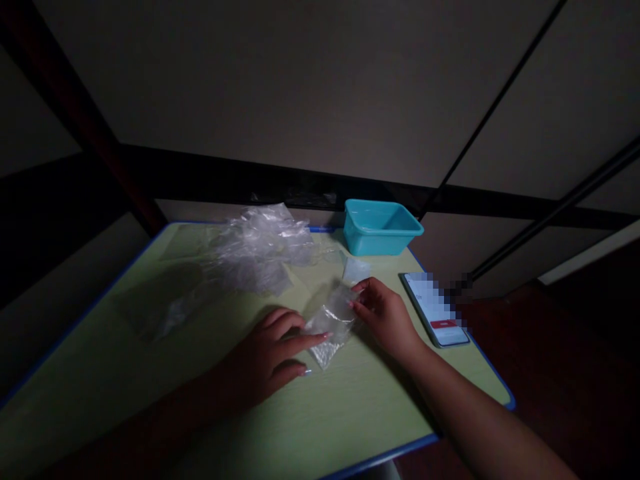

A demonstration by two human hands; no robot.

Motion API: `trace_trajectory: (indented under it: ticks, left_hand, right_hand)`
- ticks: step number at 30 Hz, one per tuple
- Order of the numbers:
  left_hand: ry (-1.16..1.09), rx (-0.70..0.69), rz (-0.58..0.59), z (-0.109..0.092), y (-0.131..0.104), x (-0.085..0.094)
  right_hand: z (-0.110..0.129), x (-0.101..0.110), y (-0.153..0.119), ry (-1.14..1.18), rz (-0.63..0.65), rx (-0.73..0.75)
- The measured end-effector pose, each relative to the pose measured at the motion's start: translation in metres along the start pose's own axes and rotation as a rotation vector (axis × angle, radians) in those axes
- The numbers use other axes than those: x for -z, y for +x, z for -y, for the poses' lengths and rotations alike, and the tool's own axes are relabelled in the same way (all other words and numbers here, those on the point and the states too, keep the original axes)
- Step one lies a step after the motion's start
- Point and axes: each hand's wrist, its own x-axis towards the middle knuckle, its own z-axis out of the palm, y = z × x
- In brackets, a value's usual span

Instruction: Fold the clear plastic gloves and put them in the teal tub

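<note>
A small clear plastic bag (331, 317) lies slanted on the table between my hands. My right hand (385, 317) pinches its upper right edge between thumb and fingers. Fingers apart, my left hand (273, 350) reaches over from the left, with the index finger resting on the lower part of the bag. Something whitish and textured shows in the bag's lower end, too unclear to name. Just beyond my right hand lies a small whitish packet (357, 269). A loose heap of clear plastic bags (265, 243) spreads over the back left of the table.
At the table's back right corner stands a turquoise plastic bin (377, 243). A phone (435, 310) with its screen lit lies along the right edge. The pale green table (350, 413) has a blue rim, and dark panels rise behind it.
</note>
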Motion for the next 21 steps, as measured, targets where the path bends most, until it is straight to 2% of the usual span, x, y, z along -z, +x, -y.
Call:
trace_trajectory:
  ticks: [6,8,10,13,21]
  left_hand:
    - [0.107,0.012,-0.018,-0.006,-0.007,0.002]
    - [0.191,-0.031,0.042,-0.008,-0.008,0.004]
    - [0.249,-0.088,0.155,-0.009,-0.008,0.007]
    - [0.241,-0.13,0.303,-0.01,-0.008,0.01]
    - [0.154,-0.14,0.384,-0.012,-0.004,0.014]
  right_hand:
    - [-0.006,0.002,-0.001,-0.128,0.083,-0.014]
    - [-0.004,0.003,-0.001,-0.191,0.098,-0.025]
    - [-0.001,0.003,-0.002,-0.235,0.11,-0.027]
    - [0.004,0.005,-0.003,-0.284,0.132,-0.025]
    - [0.008,0.006,-0.004,-0.527,0.226,-0.069]
